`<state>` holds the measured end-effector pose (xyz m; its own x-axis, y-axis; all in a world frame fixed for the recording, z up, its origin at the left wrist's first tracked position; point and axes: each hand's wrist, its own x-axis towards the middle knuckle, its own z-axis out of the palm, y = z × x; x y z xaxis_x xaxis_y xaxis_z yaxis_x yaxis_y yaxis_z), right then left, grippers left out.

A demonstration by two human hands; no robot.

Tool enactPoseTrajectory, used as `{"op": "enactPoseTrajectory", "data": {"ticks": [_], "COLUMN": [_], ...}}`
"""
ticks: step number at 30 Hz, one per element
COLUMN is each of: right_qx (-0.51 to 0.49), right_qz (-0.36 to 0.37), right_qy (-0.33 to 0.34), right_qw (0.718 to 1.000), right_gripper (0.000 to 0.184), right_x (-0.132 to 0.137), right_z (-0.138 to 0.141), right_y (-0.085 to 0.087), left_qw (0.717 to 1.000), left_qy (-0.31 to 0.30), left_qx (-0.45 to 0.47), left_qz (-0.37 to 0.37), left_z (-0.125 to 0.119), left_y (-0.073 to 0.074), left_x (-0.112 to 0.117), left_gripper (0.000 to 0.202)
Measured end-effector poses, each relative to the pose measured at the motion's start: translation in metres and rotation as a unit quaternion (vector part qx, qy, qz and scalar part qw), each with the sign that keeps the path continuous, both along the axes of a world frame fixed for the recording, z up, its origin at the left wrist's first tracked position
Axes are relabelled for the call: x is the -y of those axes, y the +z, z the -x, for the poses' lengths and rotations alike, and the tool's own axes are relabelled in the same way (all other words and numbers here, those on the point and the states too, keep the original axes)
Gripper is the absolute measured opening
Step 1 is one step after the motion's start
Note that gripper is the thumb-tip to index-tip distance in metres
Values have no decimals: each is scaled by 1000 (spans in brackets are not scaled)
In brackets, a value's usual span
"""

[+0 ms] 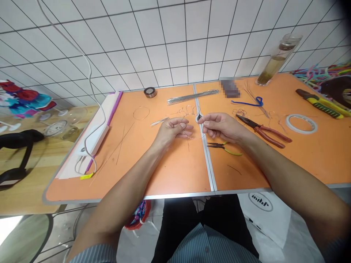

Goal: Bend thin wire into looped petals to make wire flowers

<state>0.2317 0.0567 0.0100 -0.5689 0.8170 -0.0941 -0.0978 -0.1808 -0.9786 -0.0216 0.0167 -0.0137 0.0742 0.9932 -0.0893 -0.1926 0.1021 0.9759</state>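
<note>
Over the middle of the orange table, my left hand (172,130) is closed in a pinch on a thin wire (195,138), which bends in a loose loop between both hands. My right hand (222,126) pinches the same wire from the other side, thumb against forefinger. Small yellow-handled pliers (219,145) lie just below my right hand. Beside that wrist rest larger red-handled pliers (263,130). Curled bits of fine wire lie behind my hands, and a short bundle of cut wires (159,121) is left of my left hand. The wire's ends are too fine to make out.
At the back are a bundle of straight wires (189,97) and a roll of dark tape (150,92). To the right are a white tape ring (301,124), a yellow-black cutter (319,103) and a glass bottle (278,60). A white power strip (94,140) with a cable lies left.
</note>
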Motion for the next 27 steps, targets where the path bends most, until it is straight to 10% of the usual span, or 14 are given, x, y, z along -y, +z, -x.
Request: {"op": "enactPoseTrajectory", "data": {"ticks": [13, 27], "right_qx": [76, 210], "right_qz": [-130, -212], "right_qy": [-100, -58], "right_qw": [984, 953], "right_gripper": [38, 26], "right_x": [-4, 10], "right_z": [2, 5], "right_y": [-5, 4], "left_qw": [999, 995], "left_qy": [-34, -92], "left_qx": [3, 43], "left_qz": [19, 12], "left_z": [-4, -7], "left_y": [-5, 5], "left_x": [0, 4], "left_gripper": [50, 64]}}
